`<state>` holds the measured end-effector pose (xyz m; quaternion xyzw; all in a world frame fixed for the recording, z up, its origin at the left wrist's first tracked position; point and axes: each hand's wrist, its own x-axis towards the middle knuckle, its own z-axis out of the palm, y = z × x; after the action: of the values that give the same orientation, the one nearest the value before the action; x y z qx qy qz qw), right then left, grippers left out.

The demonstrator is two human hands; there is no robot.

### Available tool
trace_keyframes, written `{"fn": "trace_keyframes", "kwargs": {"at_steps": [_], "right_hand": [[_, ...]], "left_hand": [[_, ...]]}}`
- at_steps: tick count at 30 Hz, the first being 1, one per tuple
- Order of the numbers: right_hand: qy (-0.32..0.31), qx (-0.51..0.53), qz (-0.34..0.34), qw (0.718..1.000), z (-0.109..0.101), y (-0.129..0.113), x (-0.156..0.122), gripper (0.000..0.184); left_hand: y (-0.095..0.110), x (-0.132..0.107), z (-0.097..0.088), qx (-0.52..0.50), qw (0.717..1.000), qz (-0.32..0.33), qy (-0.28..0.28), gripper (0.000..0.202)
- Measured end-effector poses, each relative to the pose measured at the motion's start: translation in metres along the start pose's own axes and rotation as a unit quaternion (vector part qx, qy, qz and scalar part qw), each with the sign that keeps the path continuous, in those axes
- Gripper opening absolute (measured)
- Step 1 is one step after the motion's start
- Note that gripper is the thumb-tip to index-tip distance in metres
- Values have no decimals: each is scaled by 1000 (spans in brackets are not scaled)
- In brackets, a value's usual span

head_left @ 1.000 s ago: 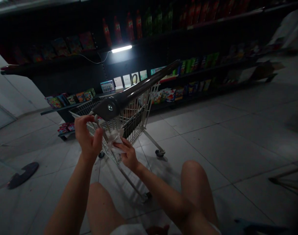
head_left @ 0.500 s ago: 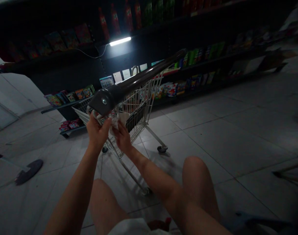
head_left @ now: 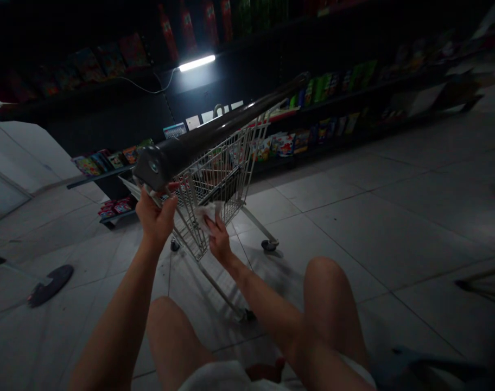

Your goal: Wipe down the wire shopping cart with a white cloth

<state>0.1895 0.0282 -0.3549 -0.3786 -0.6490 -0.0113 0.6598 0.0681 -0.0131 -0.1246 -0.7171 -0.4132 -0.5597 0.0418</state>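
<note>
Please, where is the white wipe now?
The white wipe is just left of the head view's centre, in the right hand, in front of the shopping cart and below its dark handle.

A white lamp (head_left: 197,63) shines among dark shelves (head_left: 105,117), which run along the far side from left to right; away from it, all is dim. A pale wall (head_left: 23,146) stands at far left. The tiled floor (head_left: 329,239) is grey.

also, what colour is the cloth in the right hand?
The cloth looks white; it shows best in the head view.
</note>
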Motion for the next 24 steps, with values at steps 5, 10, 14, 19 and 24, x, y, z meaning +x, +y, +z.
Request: {"fn": "trace_keyframes", "kwargs": {"at_steps": [5, 10, 14, 19, 24], "right_hand": [[-22, 36, -17, 999, 24, -20, 69, 55], [-1, 34, -36, 999, 40, -12, 19, 50], [-15, 45, -55, 997, 24, -14, -3, 51], [-2, 49, -65, 997, -17, -61, 77, 53], [-31, 10, -107, 994, -13, -96, 158, 50]], "left_hand": [[6, 0, -3, -32, 999, -12, 1, 33], [10, 0, -12, -91, 996, 4, 8, 36], [7, 1, -25, -92, 996, -6, -6, 33], [0, -1, -44, -113, 993, -29, 8, 27], [-7, -4, -64, -159, 986, -56, 13, 38]]}}
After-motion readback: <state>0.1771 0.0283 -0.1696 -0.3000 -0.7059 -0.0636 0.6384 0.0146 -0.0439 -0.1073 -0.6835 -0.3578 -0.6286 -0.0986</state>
